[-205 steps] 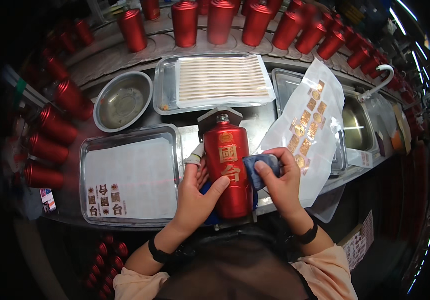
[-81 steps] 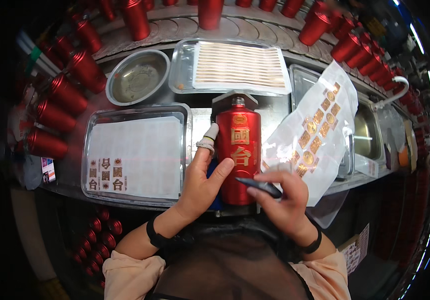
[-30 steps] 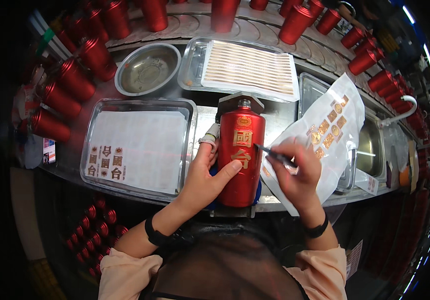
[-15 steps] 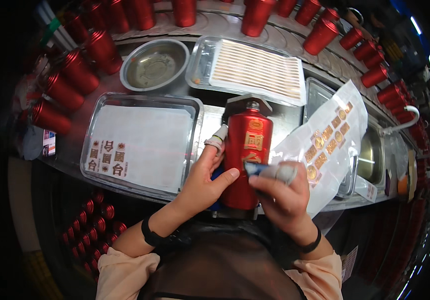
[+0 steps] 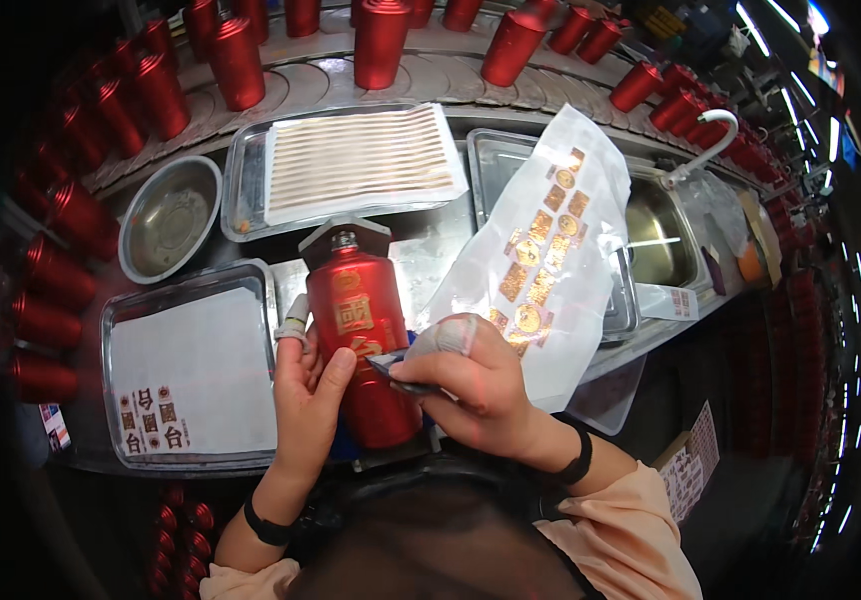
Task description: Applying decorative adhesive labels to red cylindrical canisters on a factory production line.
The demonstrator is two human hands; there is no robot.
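A red bottle [image 5: 376, 405] with gold characters lies on its back, neck pointing away, in a metal holder [image 5: 366, 232]. My left hand [image 5: 303, 405] grips its left side, thumb resting on the front. White wrapping covers one of that hand's fingertips. In my right hand [image 5: 486, 385], also with a covered fingertip, is a small dark flat tool like a scraper [image 5: 388, 362]. Its tip meets the bottle face at the lower gold character. The right fingers partly hide the tool.
At left are a tray [image 5: 269, 330] with a decal sheet and a metal bowl [image 5: 216, 205]. Behind lies a tray [image 5: 236, 190] of striped sheets. A white sheet of gold decals [image 5: 591, 200] and a sink [image 5: 656, 240] are at right. Red bottles [image 5: 383, 45] line a conveyor.
The whole view has shifted and turned, so the bench and bottle appear farther left. The right hand's blur has lessened, and its tool still works at the lower gold character. Both grips remain.
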